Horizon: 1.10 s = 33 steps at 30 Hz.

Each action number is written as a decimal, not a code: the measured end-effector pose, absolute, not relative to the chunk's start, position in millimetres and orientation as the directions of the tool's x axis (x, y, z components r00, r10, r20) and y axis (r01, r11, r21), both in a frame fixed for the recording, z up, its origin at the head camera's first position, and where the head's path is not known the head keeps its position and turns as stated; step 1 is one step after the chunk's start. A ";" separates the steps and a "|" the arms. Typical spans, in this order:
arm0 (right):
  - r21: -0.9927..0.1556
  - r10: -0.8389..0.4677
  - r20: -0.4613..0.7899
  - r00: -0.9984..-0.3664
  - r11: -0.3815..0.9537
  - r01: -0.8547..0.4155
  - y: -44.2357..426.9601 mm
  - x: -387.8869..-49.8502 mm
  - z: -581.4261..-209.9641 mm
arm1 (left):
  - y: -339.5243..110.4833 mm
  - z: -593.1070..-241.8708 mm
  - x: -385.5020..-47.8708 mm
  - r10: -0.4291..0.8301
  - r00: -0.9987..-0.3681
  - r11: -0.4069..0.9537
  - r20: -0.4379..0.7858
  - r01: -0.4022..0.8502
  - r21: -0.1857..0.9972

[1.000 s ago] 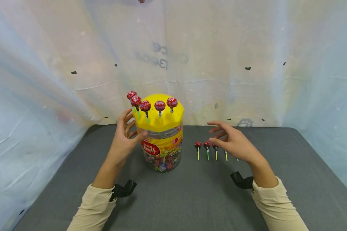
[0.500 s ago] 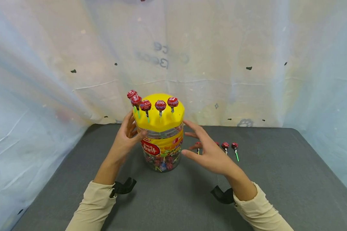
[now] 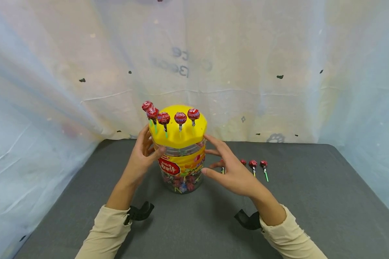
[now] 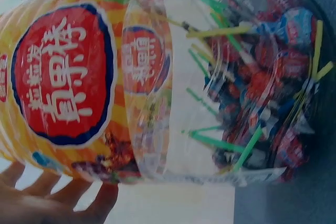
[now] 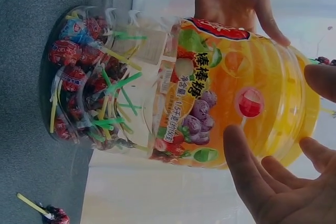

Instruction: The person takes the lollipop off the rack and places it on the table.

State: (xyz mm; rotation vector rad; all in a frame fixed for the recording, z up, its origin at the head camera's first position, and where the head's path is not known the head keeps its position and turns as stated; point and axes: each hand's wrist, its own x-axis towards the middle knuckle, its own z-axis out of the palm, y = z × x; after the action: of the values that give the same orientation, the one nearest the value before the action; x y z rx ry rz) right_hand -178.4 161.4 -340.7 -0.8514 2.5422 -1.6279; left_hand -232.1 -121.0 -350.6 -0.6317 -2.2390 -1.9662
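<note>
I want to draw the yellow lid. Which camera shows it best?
The head view: the yellow lid's top shows, with lollipops standing on it. The right wrist view shows only its side, partly behind fingers; the left wrist view doesn't show it.

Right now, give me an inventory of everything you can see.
Table: 1, dark grey, across the lower view.
Candy jar: 1, clear with yellow label, on the table.
Lid: 1, yellow, on the jar.
Lid lollipops: 5, red, standing on the lid.
Jar lollipops: uncountable, mostly red, jar's bottom.
Table lollipops: at least 4, red, right of jar.
Sheeting: count unclear, pale, behind and beside table.
Wrist mounts: 2, black, one per wrist.
Sleeves: 2, beige, on forearms.
Left hand: 1, bare, holding jar's left side.
Right hand: 1, bare, at jar's right side.
</note>
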 end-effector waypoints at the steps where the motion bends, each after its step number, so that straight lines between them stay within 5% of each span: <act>1: -0.846 -0.443 0.276 -0.853 0.309 -0.434 161.5 -179.0 -341.2 | -119.9 -351.0 -231.1 0.238 -0.909 0.085 0.342 0.370 0.925; 17: -0.848 -0.385 0.312 -0.869 0.300 -0.437 164.6 -196.2 -356.9 | -74.3 -353.6 -198.1 0.003 -0.938 0.249 0.346 0.336 0.908; 33: -0.835 -0.366 0.278 -0.888 0.365 -0.411 161.7 -191.1 -344.7 | -83.9 -344.1 -198.9 -0.054 -0.950 0.228 0.309 0.289 0.930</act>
State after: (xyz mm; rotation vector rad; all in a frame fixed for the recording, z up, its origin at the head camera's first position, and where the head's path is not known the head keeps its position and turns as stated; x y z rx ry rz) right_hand -191.1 161.7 -344.7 -0.7496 2.6315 -1.6323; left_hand -198.9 -83.9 -344.1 -0.2204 -2.2286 -1.7820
